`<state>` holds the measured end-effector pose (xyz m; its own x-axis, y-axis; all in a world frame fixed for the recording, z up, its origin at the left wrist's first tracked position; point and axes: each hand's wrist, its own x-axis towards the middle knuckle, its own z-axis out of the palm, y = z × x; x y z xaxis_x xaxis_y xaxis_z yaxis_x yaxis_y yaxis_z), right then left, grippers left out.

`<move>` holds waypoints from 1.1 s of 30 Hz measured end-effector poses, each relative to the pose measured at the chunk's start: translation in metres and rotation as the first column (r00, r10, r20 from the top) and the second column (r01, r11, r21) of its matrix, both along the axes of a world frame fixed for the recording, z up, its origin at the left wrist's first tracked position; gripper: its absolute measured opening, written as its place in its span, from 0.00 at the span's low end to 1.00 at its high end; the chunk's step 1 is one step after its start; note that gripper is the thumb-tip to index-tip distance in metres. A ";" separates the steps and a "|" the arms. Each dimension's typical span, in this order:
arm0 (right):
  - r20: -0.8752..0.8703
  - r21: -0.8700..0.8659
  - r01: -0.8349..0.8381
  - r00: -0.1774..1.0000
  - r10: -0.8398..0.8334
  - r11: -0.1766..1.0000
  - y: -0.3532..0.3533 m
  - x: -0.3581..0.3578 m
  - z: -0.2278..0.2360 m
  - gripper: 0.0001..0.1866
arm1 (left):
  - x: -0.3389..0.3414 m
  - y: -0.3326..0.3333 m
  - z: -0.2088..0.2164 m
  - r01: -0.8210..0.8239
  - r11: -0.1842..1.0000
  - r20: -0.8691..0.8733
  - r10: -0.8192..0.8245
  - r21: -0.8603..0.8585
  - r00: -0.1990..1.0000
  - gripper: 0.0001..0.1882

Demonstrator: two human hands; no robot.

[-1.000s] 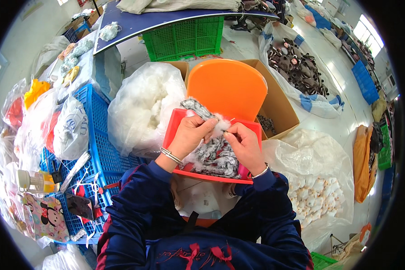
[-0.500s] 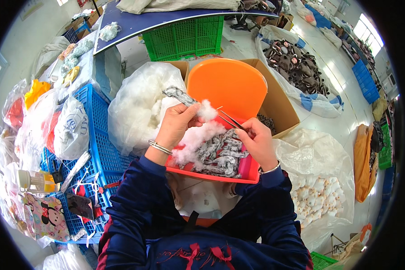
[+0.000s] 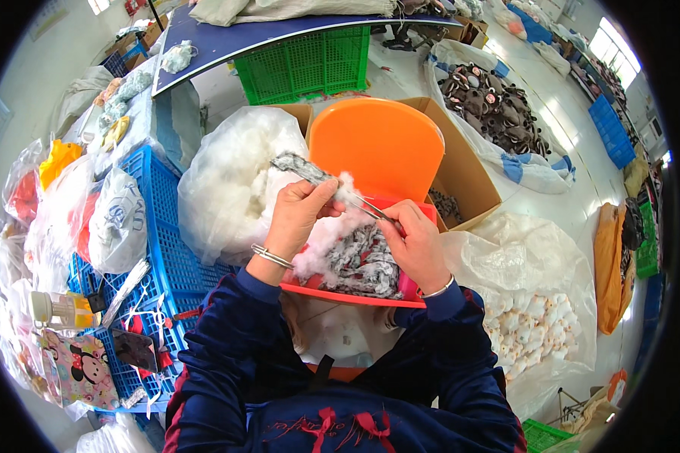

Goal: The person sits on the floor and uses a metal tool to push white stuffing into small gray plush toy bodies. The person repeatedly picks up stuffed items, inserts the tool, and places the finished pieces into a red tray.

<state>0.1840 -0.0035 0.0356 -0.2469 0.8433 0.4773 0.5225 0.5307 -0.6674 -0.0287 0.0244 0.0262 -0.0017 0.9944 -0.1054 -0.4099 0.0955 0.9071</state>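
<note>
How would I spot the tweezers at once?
Find the large orange chair back, then the red tray just below it. Over that tray, the right hand holds the tweezers, pointed toward white stuffing at the left hand. They are slim, straight and metallic, unlike the soft stuffing and mottled grey plush nearby.

Shiny metal tweezers (image 3: 378,213) (smooth, too)

Left hand (image 3: 296,215) — grey fabric (image 3: 301,167), right hand (image 3: 417,240) — tweezers (image 3: 375,210)
</note>
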 end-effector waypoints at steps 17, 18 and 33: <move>-0.210 -0.166 -0.031 0.978 -0.005 0.986 -0.005 -0.013 -0.017 0.05 | 0.020 -0.012 -0.017 0.082 0.995 -0.301 -0.097 -0.063 0.949 0.17; -0.213 -0.165 -0.042 0.977 0.006 0.985 -0.004 -0.012 -0.016 0.05 | 0.019 -0.014 -0.005 0.079 0.995 -0.330 -0.093 -0.056 0.940 0.17; -0.501 -0.448 -0.229 0.865 -0.031 0.864 -0.008 -0.016 -0.023 0.05 | 0.031 -0.021 -0.024 0.076 0.996 -0.243 -0.065 0.035 0.968 0.15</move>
<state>0.1681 -0.0112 0.0124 -0.1935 0.9761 0.0991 0.0327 0.1074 -0.9937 0.0020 0.0032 0.0023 0.0486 0.9966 -0.0668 -0.1717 0.0742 0.9823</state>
